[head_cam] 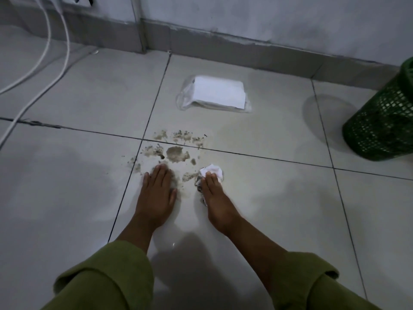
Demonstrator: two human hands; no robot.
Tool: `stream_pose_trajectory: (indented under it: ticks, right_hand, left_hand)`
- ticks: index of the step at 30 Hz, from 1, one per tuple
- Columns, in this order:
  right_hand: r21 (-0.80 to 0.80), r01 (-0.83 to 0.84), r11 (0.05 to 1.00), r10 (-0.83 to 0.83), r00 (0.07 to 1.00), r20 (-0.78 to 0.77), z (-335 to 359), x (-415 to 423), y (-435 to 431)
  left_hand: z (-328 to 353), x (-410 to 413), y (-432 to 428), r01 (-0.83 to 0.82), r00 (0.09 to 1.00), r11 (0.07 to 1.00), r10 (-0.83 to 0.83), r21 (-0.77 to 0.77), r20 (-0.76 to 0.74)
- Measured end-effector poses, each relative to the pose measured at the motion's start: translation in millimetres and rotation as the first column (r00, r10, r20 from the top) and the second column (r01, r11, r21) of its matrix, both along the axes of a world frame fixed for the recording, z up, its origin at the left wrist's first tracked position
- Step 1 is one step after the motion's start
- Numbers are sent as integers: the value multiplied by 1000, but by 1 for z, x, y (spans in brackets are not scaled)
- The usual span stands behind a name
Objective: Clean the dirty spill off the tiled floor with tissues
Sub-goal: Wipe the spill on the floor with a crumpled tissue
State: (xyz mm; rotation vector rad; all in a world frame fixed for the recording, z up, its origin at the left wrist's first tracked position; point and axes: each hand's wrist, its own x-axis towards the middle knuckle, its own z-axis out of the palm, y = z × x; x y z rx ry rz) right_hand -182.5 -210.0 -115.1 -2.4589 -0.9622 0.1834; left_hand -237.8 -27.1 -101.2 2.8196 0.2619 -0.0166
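left hand (157, 193) flat on the tiled floor (268, 198), fingers straight, holding nothing, at the near edge of the dirty spill (176, 153). right hand (215, 195) presses straight fingers on a crumpled tissue (212, 171) just right of the spill (tissue soiled at its left edge). tissue pack (214, 92) lies beyond the spill; green basket (384, 121) far right.

one view only: head cam, wide-angle, looking forward and steeply down at the tiled floor (257, 198) from above. faces the wall skirting (223, 44), which runs across the top of frame. close range, left hand (157, 193) and right hand (214, 195) sit mid-frame. green basket (380, 121) cut by right edge. lines bend near edges.
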Motion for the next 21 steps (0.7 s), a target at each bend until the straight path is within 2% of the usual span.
stream_pose_trajectory:
  ticks: [3, 9, 14, 18, 19, 21]
  right_hand:
    - [-8, 2, 1000, -1, 993, 114, 1, 1, 10]
    - [-128, 7, 992, -9, 1000, -18, 5, 15, 38]
    - [-136, -58, 989, 70, 994, 86, 3, 19, 36]
    - [12, -21, 1000, 22, 986, -167, 15, 8, 33]
    - [62, 19, 998, -6, 979, -204, 19, 5, 33]
    - [204, 187, 961, -99, 921, -376, 26, 0, 30]
  left_hand:
    - [-2, -1, 2, 18, 1000, 1000, -17, 21, -20]
    - [-4, -2, 2, 36, 999, 999, -36, 23, -22]
    - [-6, -3, 7, 55, 998, 998, -55, 25, -31]
    - [-4, -2, 3, 35, 999, 999, -35, 3, 10]
    - [-4, -1, 2, 28, 1000, 1000, -28, -4, 13]
    - [-2, -1, -1, 26, 1000, 1000, -26, -8, 14]
